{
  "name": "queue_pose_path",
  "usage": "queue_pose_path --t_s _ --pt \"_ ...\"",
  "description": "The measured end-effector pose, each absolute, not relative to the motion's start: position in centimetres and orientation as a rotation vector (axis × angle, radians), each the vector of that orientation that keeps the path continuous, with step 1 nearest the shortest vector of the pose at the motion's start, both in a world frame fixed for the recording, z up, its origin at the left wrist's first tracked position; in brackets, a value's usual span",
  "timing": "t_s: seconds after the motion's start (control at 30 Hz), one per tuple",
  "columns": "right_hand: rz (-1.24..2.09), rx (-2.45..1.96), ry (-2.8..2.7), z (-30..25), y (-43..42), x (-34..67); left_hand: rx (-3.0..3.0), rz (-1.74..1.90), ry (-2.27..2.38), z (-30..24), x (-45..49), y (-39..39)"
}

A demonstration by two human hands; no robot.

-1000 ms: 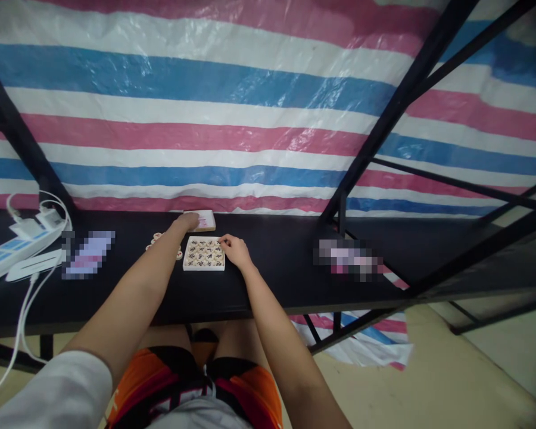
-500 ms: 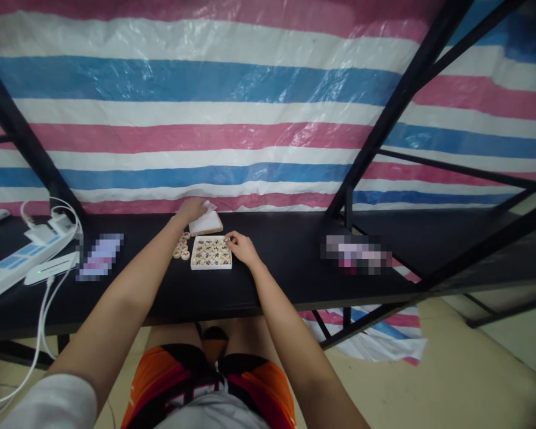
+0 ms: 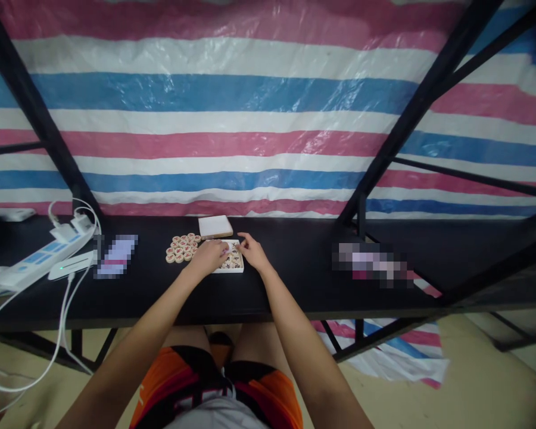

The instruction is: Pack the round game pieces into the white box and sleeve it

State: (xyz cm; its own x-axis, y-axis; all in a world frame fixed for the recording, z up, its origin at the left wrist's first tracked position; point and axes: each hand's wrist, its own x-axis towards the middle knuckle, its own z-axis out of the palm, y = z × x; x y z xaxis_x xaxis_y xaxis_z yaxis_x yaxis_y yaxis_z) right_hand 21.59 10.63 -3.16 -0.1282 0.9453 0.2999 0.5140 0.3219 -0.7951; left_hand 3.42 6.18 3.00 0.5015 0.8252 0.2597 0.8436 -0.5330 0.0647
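tray point(image 3: 236, 263) mid-counter, pieces point(image 3: 181, 248) beside | left hand point(image 3: 209, 256) fingers curled over it, grip hidden | right hand point(image 3: 255, 255) fingers narrow at its rim, grip unclear | pieces likely light, hard, slick: pinch edges

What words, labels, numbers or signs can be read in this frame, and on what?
Nothing can be read outright.
round pieces, loose and in the tray: red and black characters, too small to read.
Two patches on the table: pixelated, unreadable.
power strip: no legible marking.
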Motion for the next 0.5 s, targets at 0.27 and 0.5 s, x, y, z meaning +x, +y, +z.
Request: queue_pose_path --t_s 0.27,0.5 --pt "0.641 -1.296 -1.742 -3.4 10.7 21.6 -2.726 -0.709 -1.496 1.6 1.4 4.5" --pt "0.651 -1.338 -1.706 -3.4 10.6 21.6 -2.710 -0.575 -1.495 1.2 1.3 3.8"
